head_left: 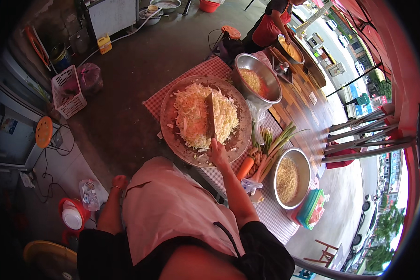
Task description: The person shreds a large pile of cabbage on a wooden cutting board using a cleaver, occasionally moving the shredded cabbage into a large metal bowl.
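My right hand [218,153] grips the handle of a cleaver [210,113], its blade edge down in a heap of chopped cabbage [192,112]. The heap is pale, finely cut on the right and coarser on the left. It lies on a large round chopping board [168,140], with scraps scattered around the rim. My left hand [120,182] hangs at my side, away from the board. Its fingers look curled, and I cannot tell whether anything is in them.
Right of the board lie green onions [276,147], a carrot [245,168] and ginger [254,155]. Steel bowls of chopped food [257,70] and shreds [287,180] stand on the checked tablecloth [273,217]. A person in a red apron [266,29] works beyond. A white basket [69,92] sits on the floor.
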Motion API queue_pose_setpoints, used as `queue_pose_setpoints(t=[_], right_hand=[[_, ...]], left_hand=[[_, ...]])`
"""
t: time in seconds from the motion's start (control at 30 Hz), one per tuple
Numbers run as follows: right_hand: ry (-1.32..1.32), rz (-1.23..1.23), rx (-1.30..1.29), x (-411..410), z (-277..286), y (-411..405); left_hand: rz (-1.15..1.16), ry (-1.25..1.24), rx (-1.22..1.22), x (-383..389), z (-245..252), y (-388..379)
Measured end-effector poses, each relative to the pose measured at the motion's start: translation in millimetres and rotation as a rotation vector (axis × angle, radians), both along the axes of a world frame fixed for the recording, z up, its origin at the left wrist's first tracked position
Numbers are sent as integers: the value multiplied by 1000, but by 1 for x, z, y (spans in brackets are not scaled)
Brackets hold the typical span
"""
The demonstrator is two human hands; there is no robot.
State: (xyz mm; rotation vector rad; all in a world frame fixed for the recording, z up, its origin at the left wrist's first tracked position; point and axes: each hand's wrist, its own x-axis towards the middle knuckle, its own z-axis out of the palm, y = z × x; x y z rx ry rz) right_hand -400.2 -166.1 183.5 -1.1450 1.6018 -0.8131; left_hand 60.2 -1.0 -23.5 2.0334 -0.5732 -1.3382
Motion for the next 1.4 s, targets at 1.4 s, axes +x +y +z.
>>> queue_pose_setpoints(t=[1.4], right_hand=[[-432,66,182,-13,84,29]], left_hand=[[-170,-238,-42,-27,-9,29]])
